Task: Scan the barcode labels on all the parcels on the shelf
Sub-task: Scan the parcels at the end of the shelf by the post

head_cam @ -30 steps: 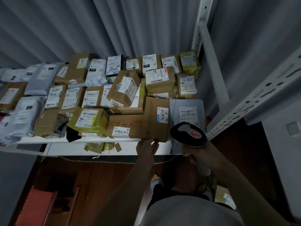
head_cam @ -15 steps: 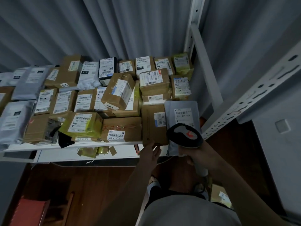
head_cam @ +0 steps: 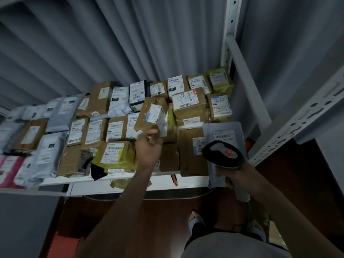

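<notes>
Many labelled parcels cover the white shelf [head_cam: 130, 185]: brown cartons, grey mailer bags and yellow-wrapped packs. My left hand [head_cam: 149, 146] reaches over the front row and grips the lower corner of a tilted brown carton [head_cam: 149, 112] with a white label, which lies on top of other parcels. My right hand [head_cam: 234, 175] grips the handle of a black barcode scanner [head_cam: 223, 154] at the shelf's front right, its head over a grey mailer bag [head_cam: 223, 135] with a barcode label. A flat brown carton [head_cam: 191, 151] sits just left of the scanner.
White perforated shelf uprights [head_cam: 301, 116] rise at the right. A grey curtain [head_cam: 130, 43] hangs behind the shelf. A yellow-wrapped pack [head_cam: 117, 155] sits at the front edge, and a pink parcel [head_cam: 7, 168] lies far left. Brown floor and my foot show below.
My left hand left the flat brown carton at the front edge and moved up and left onto the tilted carton. The scanner stayed near the grey mailer bag.
</notes>
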